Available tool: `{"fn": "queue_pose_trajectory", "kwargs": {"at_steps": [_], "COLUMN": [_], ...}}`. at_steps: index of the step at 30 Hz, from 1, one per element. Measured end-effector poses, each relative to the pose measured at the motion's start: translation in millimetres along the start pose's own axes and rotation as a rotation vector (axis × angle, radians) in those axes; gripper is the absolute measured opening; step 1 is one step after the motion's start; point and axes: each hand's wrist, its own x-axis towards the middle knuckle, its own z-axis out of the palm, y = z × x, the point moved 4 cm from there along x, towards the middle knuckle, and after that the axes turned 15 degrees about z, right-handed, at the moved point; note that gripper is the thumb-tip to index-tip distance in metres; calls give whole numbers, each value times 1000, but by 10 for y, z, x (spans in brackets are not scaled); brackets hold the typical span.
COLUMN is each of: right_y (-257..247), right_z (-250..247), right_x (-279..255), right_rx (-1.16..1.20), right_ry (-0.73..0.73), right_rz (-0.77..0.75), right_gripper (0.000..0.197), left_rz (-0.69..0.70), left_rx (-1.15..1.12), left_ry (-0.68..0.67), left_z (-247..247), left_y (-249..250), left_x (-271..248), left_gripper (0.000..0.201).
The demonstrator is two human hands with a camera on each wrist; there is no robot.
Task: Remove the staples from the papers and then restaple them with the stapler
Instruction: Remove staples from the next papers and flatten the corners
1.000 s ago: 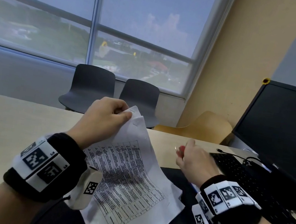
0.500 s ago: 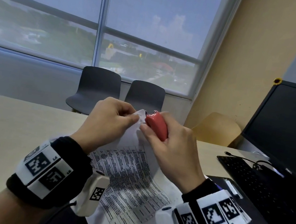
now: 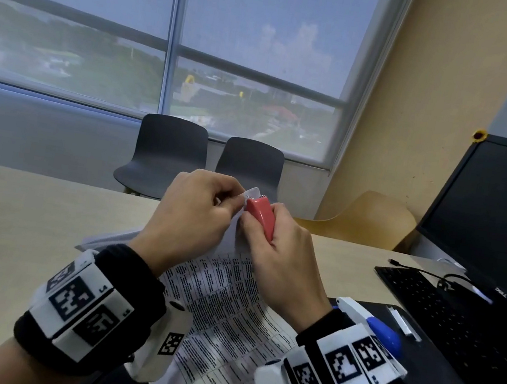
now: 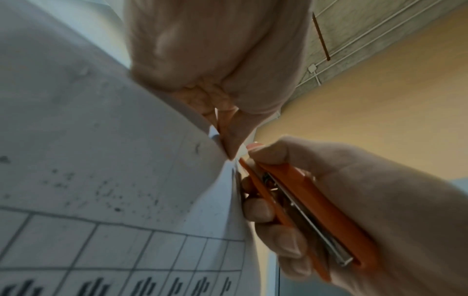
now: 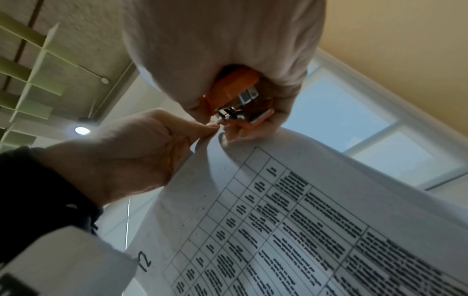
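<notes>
Worktop: pale wood, running across the lower view. Two dark chairs stood beyond its far edge, under the window.

L hand: raised above the worktop, wristband w/ black-and-white markers on the forearm. Thumb and forefinger were closed in a pinch on the top corner of the papers. Left wrist view confirmed the fingertips clamped on that corner; the sheet curved away below, table grid printed on it.

Papers: held up by that corner, the rest sloping down toward the person between both forearms. Printed table faced up. More sheets showed flat on the worktop behind the L wrist, only their edge in view.

Red stapler: at the pinched corner, nose touching the paper just beside the L fingertips. Right wrist view showed its metal front end meeting the corner; staple itself too small to make out.

R hand: wrapped round the stapler, thumb along the top, fingers curled under the base, per left wrist view. Firm grip.

Right side: a blue-and-white object lay on a dark mat beside the R wrist; exact type not determinable. Black keyboard and dark monitor at far right, screen off.
</notes>
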Motion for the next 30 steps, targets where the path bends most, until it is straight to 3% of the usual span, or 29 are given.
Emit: {"fn": "queue_pose_trajectory", "kwargs": {"at_steps": [15, 19, 24, 30], "right_y": [55, 39, 63, 88], "right_z": [-60, -87, -49, 49], "right_x": [0, 20, 63, -31], "right_rx": [18, 99, 162, 407], "right_ry": [-87, -101, -122, -171], "right_rz": [12, 60, 166, 208], "right_gripper": [28, 31, 41, 30], "left_rz": [27, 102, 155, 185], "left_rx": [110, 144, 194, 196], "left_ry": [-3, 24, 42, 53], "left_z": [37, 26, 89, 84], "left_y": [114, 147, 160, 163], "left_x": [-22, -28, -61, -67], "left_gripper": [20, 19, 34, 35]}}
